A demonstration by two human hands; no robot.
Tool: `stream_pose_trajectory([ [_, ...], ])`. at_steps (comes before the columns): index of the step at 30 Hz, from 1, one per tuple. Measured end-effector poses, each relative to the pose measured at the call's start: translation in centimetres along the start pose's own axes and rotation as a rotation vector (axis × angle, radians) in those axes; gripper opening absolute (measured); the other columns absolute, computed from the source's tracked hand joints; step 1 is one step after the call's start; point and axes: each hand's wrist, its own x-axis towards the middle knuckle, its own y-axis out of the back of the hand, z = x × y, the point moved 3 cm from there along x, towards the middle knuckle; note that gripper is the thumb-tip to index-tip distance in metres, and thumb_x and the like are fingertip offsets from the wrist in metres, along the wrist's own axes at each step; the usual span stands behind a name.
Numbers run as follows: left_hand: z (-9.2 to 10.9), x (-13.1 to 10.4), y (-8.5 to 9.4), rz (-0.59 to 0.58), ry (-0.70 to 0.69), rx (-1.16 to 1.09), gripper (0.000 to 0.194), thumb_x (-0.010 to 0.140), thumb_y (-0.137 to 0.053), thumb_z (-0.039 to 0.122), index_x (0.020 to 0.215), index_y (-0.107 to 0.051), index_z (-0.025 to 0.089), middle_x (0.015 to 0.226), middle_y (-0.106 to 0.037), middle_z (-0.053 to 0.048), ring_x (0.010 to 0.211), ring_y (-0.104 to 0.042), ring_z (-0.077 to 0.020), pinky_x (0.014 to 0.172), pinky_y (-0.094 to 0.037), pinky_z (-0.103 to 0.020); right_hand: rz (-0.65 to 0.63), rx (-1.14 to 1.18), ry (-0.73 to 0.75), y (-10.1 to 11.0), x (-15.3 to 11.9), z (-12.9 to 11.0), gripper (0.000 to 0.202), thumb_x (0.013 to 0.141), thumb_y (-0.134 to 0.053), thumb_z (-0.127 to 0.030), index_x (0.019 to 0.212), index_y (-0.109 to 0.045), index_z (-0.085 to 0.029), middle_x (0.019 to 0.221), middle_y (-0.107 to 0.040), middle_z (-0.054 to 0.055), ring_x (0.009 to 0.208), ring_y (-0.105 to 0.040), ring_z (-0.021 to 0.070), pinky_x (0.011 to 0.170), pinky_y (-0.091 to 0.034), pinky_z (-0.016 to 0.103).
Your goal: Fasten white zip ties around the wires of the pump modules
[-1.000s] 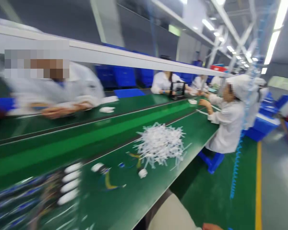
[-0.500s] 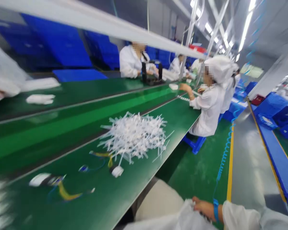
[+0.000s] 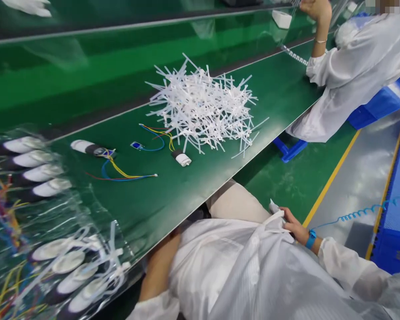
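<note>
My right hand (image 3: 294,226), with a blue wrist strap (image 3: 310,239) above it, is closed on a fold of my white smock (image 3: 280,222) beside my thigh. My left forearm (image 3: 162,262) runs under the table edge, which hides the hand. On the green table (image 3: 146,213) lies a large heap of white plastic ties (image 3: 203,104). In front of the heap are a white-and-black component with wires (image 3: 182,158), a small blue module (image 3: 136,145) and a longer white-and-black component (image 3: 85,147) with coloured wires.
Clear plastic bags (image 3: 83,209) at the left hold several white-and-black parts with wires. A co-worker's raised hand (image 3: 320,11) is at the upper right, above a blue stool (image 3: 373,106). A coiled blue cord (image 3: 363,214) stretches rightward from my wrist strap.
The view has tilted down and sharpened, bringing my lap, my left forearm and the bagged parts into sight. My right hand still grips the smock. The co-worker's hand is raised higher.
</note>
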Motion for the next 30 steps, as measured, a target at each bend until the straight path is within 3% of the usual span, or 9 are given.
stream_pose_trajectory([
  [3,3.6,-2.4,-2.6,-0.082,-0.111,-0.170,0.044,0.107,-0.049,0.046,0.130,-0.075,0.019,0.134,-0.079,-0.016,0.132,-0.072,-0.0387,0.116,-0.056,-0.056,0.011,0.063,0.019,0.1,-0.8,-0.1,0.082,0.068,-0.070,-0.031,0.149,-0.052,-0.030,0.136,-0.068,0.005,0.126,-0.059,0.0350,0.108,-0.044,0.044],
  [6,11.6,-4.8,-5.1,-0.380,-0.461,-0.384,0.042,0.112,-0.049,0.044,0.144,-0.069,0.025,0.153,-0.071,-0.012,0.145,-0.063,-0.0317,0.128,-0.047,-0.050,0.042,0.116,-0.004,0.0,-0.8,-0.7,0.083,0.067,-0.069,-0.033,0.148,-0.053,-0.030,0.135,-0.068,0.006,0.123,-0.061,0.0358,0.104,-0.047,0.044],
  [9,19.1,-6.1,-7.2,-0.760,-0.680,-0.493,0.053,0.108,-0.066,0.046,0.158,-0.059,0.029,0.155,-0.069,-0.011,0.141,-0.065,-0.0325,0.121,-0.052,-0.047,0.074,0.126,-0.058,-0.1,0.1,-1.5,0.078,0.067,-0.069,-0.034,0.143,-0.054,-0.029,0.133,-0.069,0.007,0.120,-0.063,0.0353,0.103,-0.049,0.044],
  [12,22.5,-5.8,-9.4,-0.903,-0.713,-0.423,0.067,0.099,-0.078,0.046,0.160,-0.057,0.024,0.147,-0.072,-0.016,0.131,-0.069,-0.0392,0.111,-0.055,-0.050,0.068,0.112,-0.168,-0.1,1.5,-1.9,0.076,0.068,-0.072,-0.036,0.142,-0.053,-0.030,0.124,-0.071,0.006,0.112,-0.067,0.0336,0.099,-0.052,0.045],
  [16,22.2,-4.8,-11.5,-0.871,-0.691,-0.372,0.053,0.100,-0.070,0.026,0.153,-0.066,0.023,0.143,-0.074,-0.014,0.128,-0.070,-0.0358,0.112,-0.054,-0.046,0.049,0.088,-0.227,0.2,2.5,-2.1,0.070,0.074,-0.079,-0.045,0.139,-0.058,-0.029,0.115,-0.073,0.004,0.104,-0.070,0.0308,0.096,-0.054,0.045],
  [20,20.3,-4.1,-11.4,-0.772,-0.532,-0.228,0.039,0.102,-0.058,0.013,0.131,-0.082,0.023,0.121,-0.078,-0.011,0.117,-0.074,-0.0285,0.105,-0.055,-0.038,-0.002,0.026,-0.214,0.9,1.7,-2.5,0.061,0.080,-0.077,-0.044,0.137,-0.060,-0.029,0.123,-0.074,0.007,0.110,-0.073,0.0294,0.093,-0.057,0.042],
  [23,19.0,-3.7,-10.4,-0.689,-0.391,-0.144,0.036,0.105,-0.057,0.016,0.124,-0.085,0.024,0.114,-0.077,-0.009,0.109,-0.075,-0.0262,0.098,-0.056,-0.035,-0.090,-0.280,-0.068,1.4,0.6,-3.4,0.036,0.085,-0.073,-0.037,0.118,-0.063,-0.028,0.118,-0.074,0.005,0.109,-0.072,0.0275,0.085,-0.058,0.038],
  [26,18.4,-3.6,-9.9,-0.672,-0.352,-0.195,0.034,0.105,-0.058,0.018,0.125,-0.085,0.023,0.115,-0.077,-0.008,0.106,-0.075,-0.0246,0.098,-0.055,-0.034,-0.129,-0.492,0.060,1.0,-0.7,-4.4,0.015,0.086,-0.076,-0.031,0.093,-0.064,-0.025,0.102,-0.068,0.004,0.101,-0.066,0.0257,0.084,-0.055,0.035],
  [30,18.4,-3.4,-10.3,-0.659,-0.343,-0.206,0.034,0.103,-0.060,0.016,0.123,-0.086,0.023,0.114,-0.078,-0.008,0.108,-0.075,-0.0253,0.099,-0.055,-0.034,-0.113,-0.803,0.295,-0.8,-1.9,-5.6,0.005,0.102,-0.065,-0.026,0.100,-0.068,-0.025,0.099,-0.065,0.005,0.094,-0.064,0.0248,0.086,-0.054,0.036],
])
